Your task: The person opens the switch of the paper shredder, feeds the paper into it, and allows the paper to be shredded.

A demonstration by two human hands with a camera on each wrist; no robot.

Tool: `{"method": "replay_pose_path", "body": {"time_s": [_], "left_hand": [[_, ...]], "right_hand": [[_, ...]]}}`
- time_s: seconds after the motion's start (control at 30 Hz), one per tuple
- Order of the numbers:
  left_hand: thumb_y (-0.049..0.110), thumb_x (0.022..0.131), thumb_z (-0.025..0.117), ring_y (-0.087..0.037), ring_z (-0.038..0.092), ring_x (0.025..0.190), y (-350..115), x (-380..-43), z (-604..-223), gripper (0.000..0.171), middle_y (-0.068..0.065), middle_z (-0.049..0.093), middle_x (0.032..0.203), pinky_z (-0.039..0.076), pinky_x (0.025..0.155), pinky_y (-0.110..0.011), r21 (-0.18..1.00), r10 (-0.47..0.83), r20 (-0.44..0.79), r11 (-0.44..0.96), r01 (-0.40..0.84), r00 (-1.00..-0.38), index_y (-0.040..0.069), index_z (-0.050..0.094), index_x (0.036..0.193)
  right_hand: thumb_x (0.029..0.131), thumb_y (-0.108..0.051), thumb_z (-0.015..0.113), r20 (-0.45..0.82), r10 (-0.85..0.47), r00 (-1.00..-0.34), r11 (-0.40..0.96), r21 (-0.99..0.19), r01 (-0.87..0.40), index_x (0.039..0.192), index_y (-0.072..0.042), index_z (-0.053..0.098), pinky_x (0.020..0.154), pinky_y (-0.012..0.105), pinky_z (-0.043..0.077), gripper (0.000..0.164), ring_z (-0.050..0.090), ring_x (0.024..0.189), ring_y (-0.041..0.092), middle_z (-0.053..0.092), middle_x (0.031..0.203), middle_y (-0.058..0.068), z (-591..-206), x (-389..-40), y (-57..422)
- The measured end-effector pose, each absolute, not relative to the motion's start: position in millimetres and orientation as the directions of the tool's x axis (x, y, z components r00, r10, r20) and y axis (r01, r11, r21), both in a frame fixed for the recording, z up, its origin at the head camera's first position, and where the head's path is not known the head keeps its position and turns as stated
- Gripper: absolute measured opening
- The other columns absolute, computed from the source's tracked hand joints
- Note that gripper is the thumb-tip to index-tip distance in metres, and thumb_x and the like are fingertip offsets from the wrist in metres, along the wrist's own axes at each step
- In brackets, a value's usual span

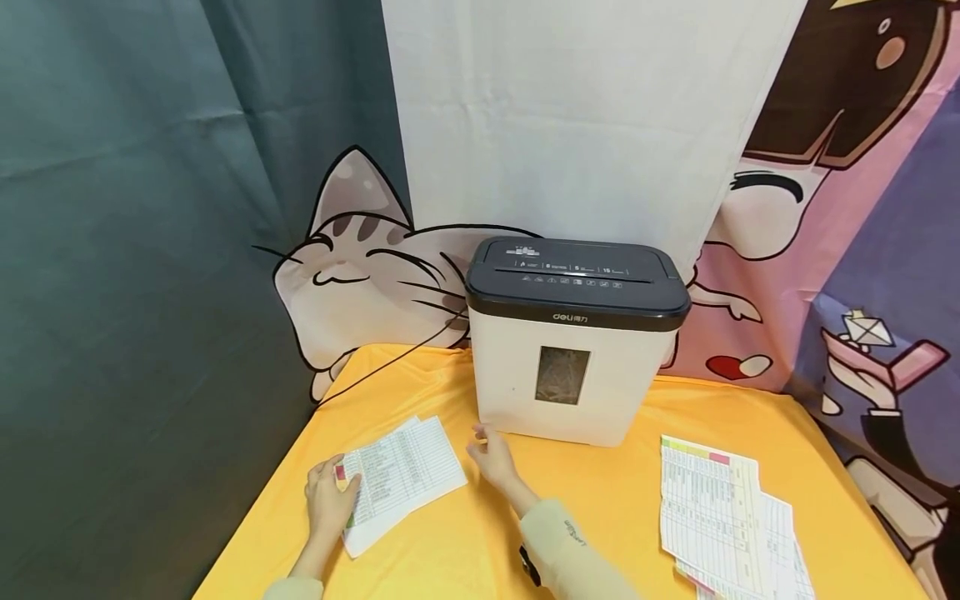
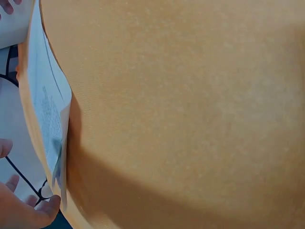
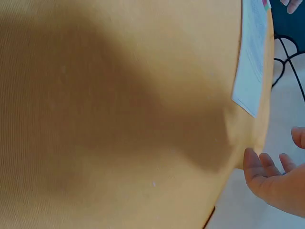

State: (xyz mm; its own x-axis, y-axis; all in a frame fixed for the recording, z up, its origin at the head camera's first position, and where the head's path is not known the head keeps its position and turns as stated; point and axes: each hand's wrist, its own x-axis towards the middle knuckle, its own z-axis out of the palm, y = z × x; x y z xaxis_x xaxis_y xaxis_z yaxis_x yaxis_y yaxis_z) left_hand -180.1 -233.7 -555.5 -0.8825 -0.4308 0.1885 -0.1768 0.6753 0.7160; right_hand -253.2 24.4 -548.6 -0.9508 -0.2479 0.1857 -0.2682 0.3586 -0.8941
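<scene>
A few printed sheets (image 1: 412,467) lie at a slant on the yellow cloth, left of the middle in the head view. My left hand (image 1: 330,497) is at their left edge, thumb and fingers spread apart. In the left wrist view a fingertip (image 2: 51,205) comes right up to the paper edge (image 2: 50,105). My right hand (image 1: 493,460) hovers off the sheets' right side, near the lower left corner of a paper shredder (image 1: 510,383). Its fingers (image 3: 252,164) are loosely bent, with nothing between them and the thumb.
The shredder has a dark lid (image 1: 577,292) with a slot and a small front window. At the right lies another pile of printed sheets (image 1: 712,517). A thin black cord (image 1: 397,358) runs left from the shredder. Printed curtains (image 1: 585,125) hang behind the table (image 1: 570,492).
</scene>
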Motion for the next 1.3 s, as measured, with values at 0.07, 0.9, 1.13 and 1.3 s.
{"method": "replay_pose_path", "body": {"time_s": [0.07, 0.9, 1.13, 1.3], "left_hand": [[0.012, 0.077, 0.061, -0.049, 0.034, 0.108, -234, -181, -555, 0.052, -0.033, 0.035, 0.121, 0.030, 0.087, -0.056, 0.706, -0.422, 0.169, 0.683, -0.190, -0.891, -0.006, 0.043, 0.122], [0.016, 0.070, 0.067, -0.057, 0.032, 0.108, -236, -177, -558, 0.061, -0.041, 0.034, 0.115, 0.033, 0.083, -0.060, 0.508, -0.378, -0.006, 0.796, -0.329, -0.926, -0.007, 0.043, 0.121], [0.016, 0.070, 0.067, -0.059, 0.028, 0.111, -233, -177, -557, 0.059, -0.042, 0.032, 0.122, 0.028, 0.089, -0.062, 0.481, -0.355, -0.002, 0.819, -0.312, -0.935, -0.008, 0.045, 0.119], [0.016, 0.070, 0.067, -0.058, 0.027, 0.114, -234, -178, -561, 0.060, -0.040, 0.032, 0.125, 0.025, 0.093, -0.062, 0.457, -0.336, 0.014, 0.840, -0.292, -0.942, -0.010, 0.045, 0.119]], "right_hand": [[0.083, -0.006, 0.058, 0.155, -0.242, -0.958, 0.362, -0.902, -0.237, 0.116, 0.008, 0.046, 0.069, 0.035, 0.050, 0.038, 0.057, 0.086, 0.033, 0.053, 0.105, 0.026, -558, -256, 21], [0.074, -0.011, 0.066, 0.249, -0.255, -0.934, 0.408, -0.848, -0.337, 0.102, 0.005, 0.055, 0.057, 0.017, 0.039, 0.034, 0.047, 0.069, 0.008, 0.056, 0.080, 0.001, -703, -314, -5], [0.073, -0.013, 0.066, 0.232, -0.231, -0.945, 0.432, -0.845, -0.314, 0.099, 0.002, 0.058, 0.056, 0.020, 0.042, 0.031, 0.050, 0.068, 0.009, 0.056, 0.076, -0.002, -694, -306, -14], [0.073, -0.015, 0.066, 0.161, -0.206, -0.965, 0.440, -0.866, -0.238, 0.101, -0.001, 0.060, 0.078, 0.030, 0.046, 0.032, 0.056, 0.088, 0.015, 0.061, 0.092, 0.003, -648, -283, -13]]}}
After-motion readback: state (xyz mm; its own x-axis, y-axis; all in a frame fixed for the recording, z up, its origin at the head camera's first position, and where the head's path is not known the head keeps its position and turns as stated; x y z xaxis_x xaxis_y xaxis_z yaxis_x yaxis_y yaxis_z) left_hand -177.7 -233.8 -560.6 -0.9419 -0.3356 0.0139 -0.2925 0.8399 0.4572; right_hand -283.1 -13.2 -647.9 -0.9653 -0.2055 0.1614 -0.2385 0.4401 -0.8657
